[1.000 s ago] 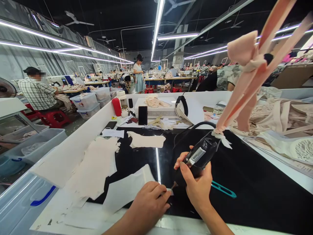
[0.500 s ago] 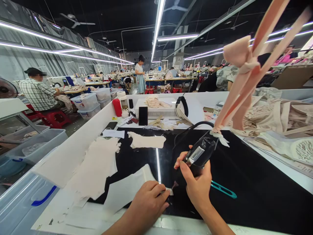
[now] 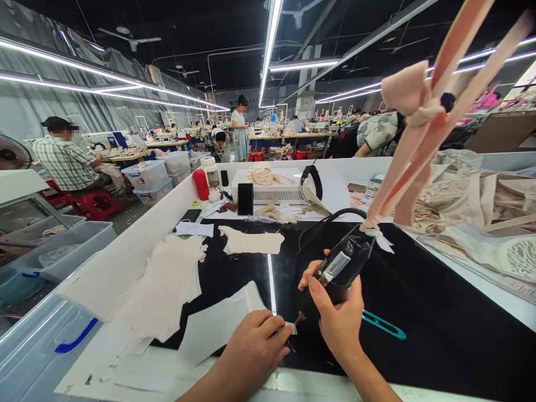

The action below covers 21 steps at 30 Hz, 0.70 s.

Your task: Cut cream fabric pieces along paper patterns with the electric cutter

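Note:
My right hand is wrapped round a black corded hand tool with a metal plate on its side; it looks like an electric cloth cutter. Pale pink straps knotted to its top run up out of view. Its lower end is dark and hard to make out against the black mat. My left hand is closed, fingers pressed together on a white fabric piece; a small end of light cloth shows past the fingertips, close beside the tool. What lies under the palm is hidden.
A black mat covers the tabletop. Cream fabric pieces lie left, a smaller one ahead. A teal-handled tool rests right of my right hand. A phone stands behind. Beige straps are heaped at right. People work beyond.
Both hands and the black tool stay almost where they were. In the background, a bending person at right and another near the aisle have shifted posture.

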### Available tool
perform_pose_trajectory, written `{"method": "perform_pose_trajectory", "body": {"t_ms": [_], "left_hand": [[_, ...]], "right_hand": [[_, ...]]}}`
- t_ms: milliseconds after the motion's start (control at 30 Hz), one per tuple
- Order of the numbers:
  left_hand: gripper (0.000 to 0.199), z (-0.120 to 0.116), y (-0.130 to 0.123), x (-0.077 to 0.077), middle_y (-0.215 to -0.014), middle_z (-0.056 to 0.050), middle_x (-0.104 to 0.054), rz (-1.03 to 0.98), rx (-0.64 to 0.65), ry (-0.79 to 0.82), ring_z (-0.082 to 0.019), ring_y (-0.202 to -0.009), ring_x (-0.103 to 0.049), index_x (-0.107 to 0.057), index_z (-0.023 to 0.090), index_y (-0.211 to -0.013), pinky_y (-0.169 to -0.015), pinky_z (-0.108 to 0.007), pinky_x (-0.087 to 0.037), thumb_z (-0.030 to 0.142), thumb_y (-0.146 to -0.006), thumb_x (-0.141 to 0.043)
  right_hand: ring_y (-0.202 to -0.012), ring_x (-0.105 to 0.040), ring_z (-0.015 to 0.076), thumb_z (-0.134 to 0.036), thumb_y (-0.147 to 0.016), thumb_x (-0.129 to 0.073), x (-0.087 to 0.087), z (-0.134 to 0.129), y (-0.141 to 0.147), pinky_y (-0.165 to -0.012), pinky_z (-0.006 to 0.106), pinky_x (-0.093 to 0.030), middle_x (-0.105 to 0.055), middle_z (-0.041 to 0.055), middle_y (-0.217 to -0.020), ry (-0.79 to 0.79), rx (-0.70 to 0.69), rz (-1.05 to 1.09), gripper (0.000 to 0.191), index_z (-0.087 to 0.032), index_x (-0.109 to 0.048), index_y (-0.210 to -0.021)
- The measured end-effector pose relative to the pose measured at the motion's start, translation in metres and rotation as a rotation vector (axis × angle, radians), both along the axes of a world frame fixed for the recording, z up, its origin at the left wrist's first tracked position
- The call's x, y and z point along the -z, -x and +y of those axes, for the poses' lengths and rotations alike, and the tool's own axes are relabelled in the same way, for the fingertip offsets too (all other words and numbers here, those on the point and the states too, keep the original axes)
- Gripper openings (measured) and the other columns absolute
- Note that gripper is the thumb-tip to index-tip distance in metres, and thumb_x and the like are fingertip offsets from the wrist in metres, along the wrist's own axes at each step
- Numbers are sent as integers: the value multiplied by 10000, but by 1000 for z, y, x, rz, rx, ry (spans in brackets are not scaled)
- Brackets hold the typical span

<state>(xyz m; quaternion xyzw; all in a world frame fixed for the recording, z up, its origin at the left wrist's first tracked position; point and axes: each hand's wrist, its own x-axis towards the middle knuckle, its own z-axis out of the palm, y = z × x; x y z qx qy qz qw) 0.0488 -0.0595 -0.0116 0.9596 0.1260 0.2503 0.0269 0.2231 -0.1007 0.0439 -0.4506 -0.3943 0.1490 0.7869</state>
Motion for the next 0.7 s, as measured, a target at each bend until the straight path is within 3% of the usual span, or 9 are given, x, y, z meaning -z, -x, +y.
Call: {"method": "perform_pose_trajectory", "body": {"t_ms": [167, 700], "left_hand": [[203, 0, -2, -2, -1107, -44, -715, -35, 8, -25, -199, -1010, -656, -639, 159, -1240, -913, -329, -573, 250, -1075, -562], [211, 0, -2, -4, -1104, -47, -722, -59, 18, -22, -192, -1018, -655, -628, 158, -1234, -929, -323, -564, 250, -1104, -491]], "right_hand": [[-659, -633, 140, -274, -914, -776, 1, -1, 0, -598, 268, -535, -676, -19, -887, 7, 0, 4, 239, -266, -586, -1059], [-671, -649, 164, -320, -899, -803, 4, -8, 1, -660, 323, -561, -681, -17, -890, 6, -5, 63, 481, -290, -547, -1305]]}}
